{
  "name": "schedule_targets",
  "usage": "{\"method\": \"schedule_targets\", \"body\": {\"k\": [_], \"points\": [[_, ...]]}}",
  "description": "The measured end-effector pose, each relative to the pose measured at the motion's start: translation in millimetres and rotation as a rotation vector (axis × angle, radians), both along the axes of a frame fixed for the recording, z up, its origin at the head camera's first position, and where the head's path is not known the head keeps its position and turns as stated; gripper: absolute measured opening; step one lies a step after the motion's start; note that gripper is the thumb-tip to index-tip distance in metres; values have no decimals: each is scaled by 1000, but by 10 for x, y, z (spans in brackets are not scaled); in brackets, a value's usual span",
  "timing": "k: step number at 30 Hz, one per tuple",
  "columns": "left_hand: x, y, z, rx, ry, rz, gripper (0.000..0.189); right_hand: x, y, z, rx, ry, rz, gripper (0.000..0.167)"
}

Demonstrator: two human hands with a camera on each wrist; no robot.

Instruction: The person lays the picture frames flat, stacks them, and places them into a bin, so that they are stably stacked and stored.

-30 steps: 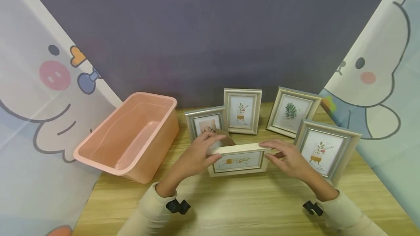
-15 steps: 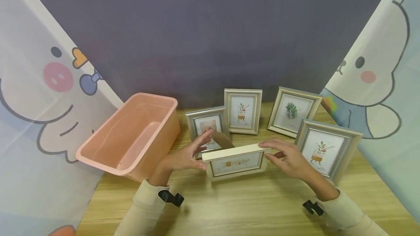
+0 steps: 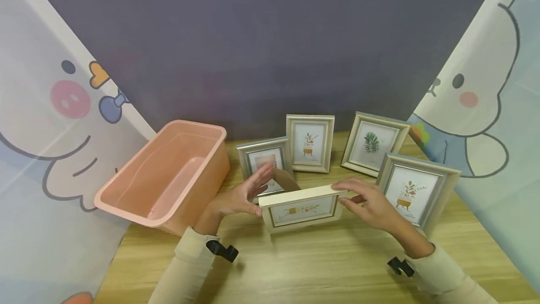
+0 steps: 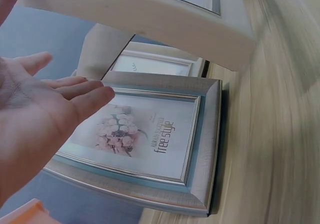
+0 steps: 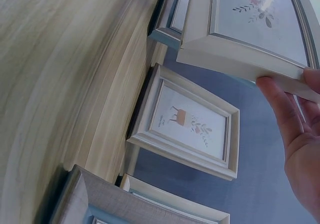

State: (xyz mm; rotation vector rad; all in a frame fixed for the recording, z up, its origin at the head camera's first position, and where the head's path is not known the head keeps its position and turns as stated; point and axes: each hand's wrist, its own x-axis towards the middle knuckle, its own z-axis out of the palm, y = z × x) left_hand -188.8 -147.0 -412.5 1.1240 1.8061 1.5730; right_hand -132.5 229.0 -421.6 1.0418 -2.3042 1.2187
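Observation:
A cream picture frame [image 3: 302,197] with a potted-plant print stands sideways over the table, tilted, and its print lies on its side. My right hand [image 3: 371,204] pinches its right end between thumb and fingers. Past its left end, my left hand [image 3: 236,199] is spread, palm toward the frame; whether the thumb touches the frame I cannot tell. A support flap [image 4: 102,48] sticks out from the frame's back. Just behind the left fingers stands a silver-grey frame [image 4: 140,134] with a flower print and "free style" lettering, partly hidden in the head view.
A pink plastic tub [image 3: 168,177] sits at the left on the wooden table [image 3: 303,266]. Toward the back stand a cream plant-print frame [image 3: 310,143] and a green-leaf frame [image 3: 373,143]. Another plant-print frame [image 3: 411,190] stands beside my right hand. Cartoon curtains flank both sides.
My left hand has let go of the held frame's left end and moved left, its fingers spreading. The frame's left end has shifted slightly left. My right hand keeps its grip.

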Motion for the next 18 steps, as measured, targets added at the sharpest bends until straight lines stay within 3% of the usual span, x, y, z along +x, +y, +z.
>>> {"method": "schedule_targets", "body": {"k": [4, 10, 18], "points": [[-1, 12, -4, 18, -10, 10, 137, 1, 3, -2, -2, -2, -3, 51], [35, 9, -5, 40, 5, 83, 128, 6, 3, -2, -7, 8, -20, 51], [93, -15, 2, -27, 94, 320, 89, 6, -6, -13, -14, 4, -52, 50]]}}
